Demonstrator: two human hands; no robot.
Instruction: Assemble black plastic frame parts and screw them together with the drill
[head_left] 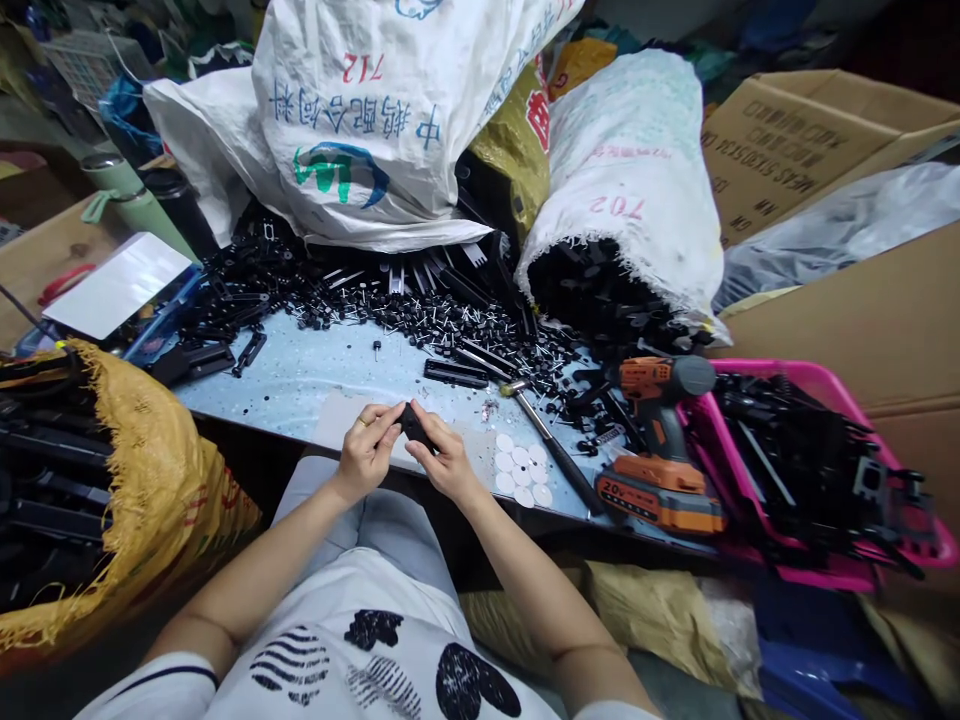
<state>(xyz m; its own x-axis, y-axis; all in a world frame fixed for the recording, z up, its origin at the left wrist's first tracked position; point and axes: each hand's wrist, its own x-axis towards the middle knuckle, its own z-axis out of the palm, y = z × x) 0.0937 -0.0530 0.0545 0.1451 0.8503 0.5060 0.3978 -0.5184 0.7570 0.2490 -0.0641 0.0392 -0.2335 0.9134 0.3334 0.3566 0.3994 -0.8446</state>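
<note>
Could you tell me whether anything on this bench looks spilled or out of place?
Yes: small black parts lie scattered loose over the table, spilling from the tipped white sack. Both hands hold one black part.

beside the orange drill, the only one, lay six white round pads and one hammer. right of the drill stood one pink basket. behind the drill rose two white sacks. black screws left of the drill were too many to count.
</note>
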